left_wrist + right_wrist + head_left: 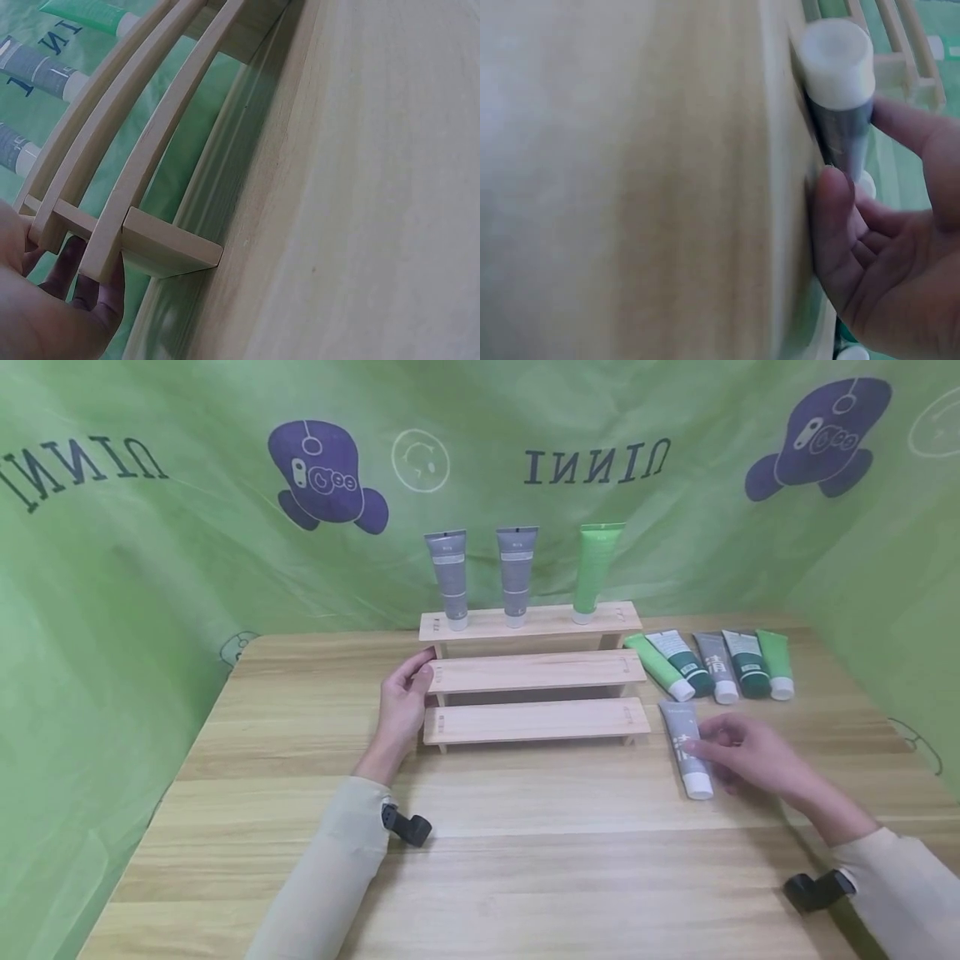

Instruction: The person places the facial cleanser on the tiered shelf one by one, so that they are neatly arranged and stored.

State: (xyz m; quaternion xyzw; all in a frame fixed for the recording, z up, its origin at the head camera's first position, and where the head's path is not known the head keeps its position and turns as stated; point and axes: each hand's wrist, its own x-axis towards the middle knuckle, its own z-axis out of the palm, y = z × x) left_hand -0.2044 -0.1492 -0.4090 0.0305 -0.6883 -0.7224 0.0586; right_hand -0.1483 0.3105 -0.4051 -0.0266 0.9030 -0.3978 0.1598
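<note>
My left hand (405,697) grips the left end of a three-step wooden display rack (536,672); in the left wrist view its fingers curl round the ends of the steps. On the right, my right hand (750,756) pinches a grey squeeze tube (681,735) with a white cap, low over the table beside the rack. The right wrist view shows the cap (836,64) pointing toward the camera. Two grey tubes (451,578) and a light green tube (597,568) stand cap-down on the top step.
Behind my right hand lie several tubes in a row: a light green tube (660,667), white-and-dark-green tubes (746,664), a grey tube (716,664) and another green tube (775,660). A green printed curtain (480,410) hangs behind the wooden table (525,860).
</note>
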